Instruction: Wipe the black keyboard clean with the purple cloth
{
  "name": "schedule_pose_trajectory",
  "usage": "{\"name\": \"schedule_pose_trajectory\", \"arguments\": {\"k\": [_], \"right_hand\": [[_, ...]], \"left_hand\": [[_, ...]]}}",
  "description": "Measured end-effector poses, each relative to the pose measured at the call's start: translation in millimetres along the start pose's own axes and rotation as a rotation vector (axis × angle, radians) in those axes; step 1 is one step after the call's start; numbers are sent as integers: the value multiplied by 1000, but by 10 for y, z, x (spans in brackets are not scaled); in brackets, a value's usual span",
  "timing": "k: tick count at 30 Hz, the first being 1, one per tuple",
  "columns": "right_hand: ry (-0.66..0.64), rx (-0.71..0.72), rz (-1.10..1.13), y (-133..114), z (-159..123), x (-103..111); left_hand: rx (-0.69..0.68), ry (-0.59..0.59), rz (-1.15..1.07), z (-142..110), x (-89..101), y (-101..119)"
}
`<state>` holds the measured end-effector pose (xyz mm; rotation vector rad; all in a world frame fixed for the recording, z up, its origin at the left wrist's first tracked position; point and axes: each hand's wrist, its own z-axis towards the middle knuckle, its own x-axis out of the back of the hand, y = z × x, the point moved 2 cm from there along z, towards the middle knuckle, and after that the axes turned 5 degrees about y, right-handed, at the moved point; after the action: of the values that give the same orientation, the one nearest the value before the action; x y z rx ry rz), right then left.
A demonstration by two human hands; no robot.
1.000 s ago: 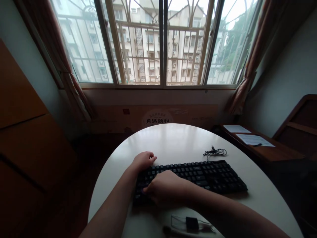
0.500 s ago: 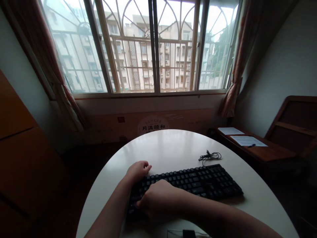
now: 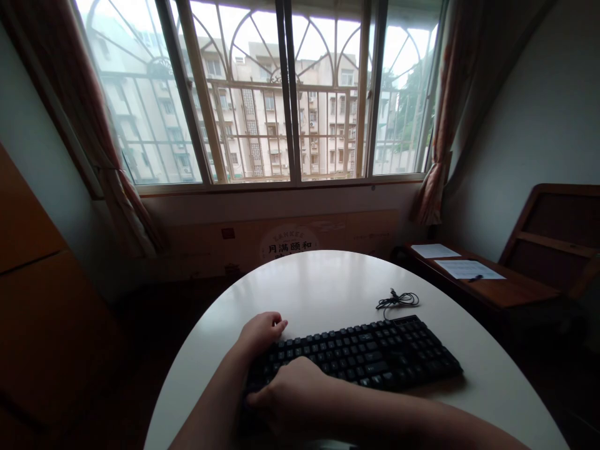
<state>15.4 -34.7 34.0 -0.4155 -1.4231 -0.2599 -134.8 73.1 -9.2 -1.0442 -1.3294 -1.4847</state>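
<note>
Presently, the black keyboard (image 3: pixel 407 353) is being carried by the worktop (image 3: pixel 335 278). Its far-left corner is being overlapped by the curled left hand (image 3: pixel 261 331), its near-left keys being covered by the half-closed right hand (image 3: pixel 293 394); any grip cannot be determined.

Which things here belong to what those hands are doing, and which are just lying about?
In the work:
black keyboard
left hand and right hand, both at the keyboard's left end
bundled cable, running to the keyboard
white table beneath

Just lying about:
papers, off to the right
dark pen-like item on the nearer sheet
</note>
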Motion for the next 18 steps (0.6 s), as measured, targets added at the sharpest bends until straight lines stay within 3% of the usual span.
{"name": "schedule_pose_trajectory", "arguments": {"k": [8,13,18], "right_hand": [[-13,-6,-6,20,-118,153],[-108,-18,-46,-7,-34,81],[-66,15,-50,-10,14,48]], "left_hand": [[-4,8,14,-7,10,-9],[-6,7,3,2,7,-16],[-1,-3,-17,6,8,-22]]}}
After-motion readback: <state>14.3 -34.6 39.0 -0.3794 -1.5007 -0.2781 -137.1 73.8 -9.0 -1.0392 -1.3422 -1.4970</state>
